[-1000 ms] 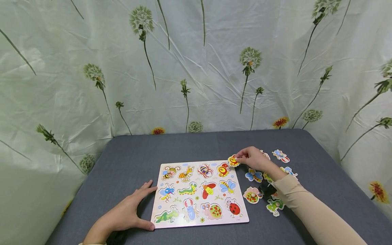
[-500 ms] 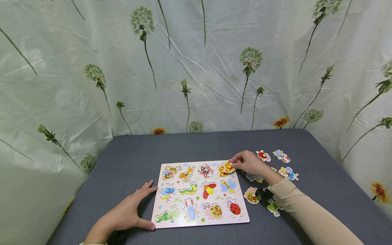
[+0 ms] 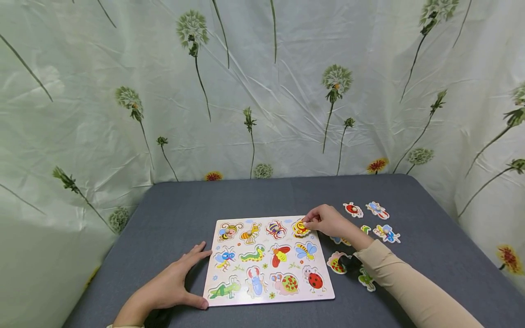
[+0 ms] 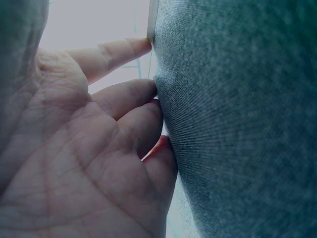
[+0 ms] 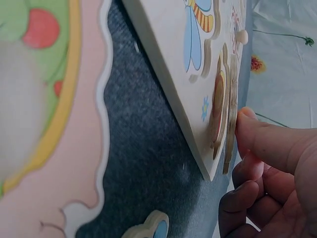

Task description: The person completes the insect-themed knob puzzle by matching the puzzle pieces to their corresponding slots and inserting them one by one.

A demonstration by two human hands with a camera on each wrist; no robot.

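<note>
A wooden insect peg-puzzle board [image 3: 242,299] lies on the dark grey cloth. My right hand [image 3: 326,219] pinches a yellow-and-red butterfly puzzle piece [image 3: 301,228] over the board's top right recess. In the right wrist view this butterfly piece [image 5: 231,119] appears edge-on, its near end standing slightly off the board, thumb and fingertips at its far face. My left hand [image 3: 172,282] spreads along the board's left side, thumb at the near corner and fingertips at the edge. The left wrist view shows the extended fingers [image 4: 133,91] touching the cloth. Bee [image 3: 228,232], wasp [image 3: 249,234] and spider [image 3: 275,229] pieces with knobs sit in the top row.
Loose pieces lie right of the board: a ladybug [image 3: 353,210], a stag beetle [image 3: 378,210], a blue-winged insect [image 3: 387,233], a snail [image 3: 336,263] and a green one [image 3: 366,279]. My right forearm partly covers several. A flowered curtain [image 3: 287,136] hangs behind the table.
My right hand has carried the butterfly piece left and down from the board's top right corner onto the matching recess. The left hand has stayed at the board's edge.
</note>
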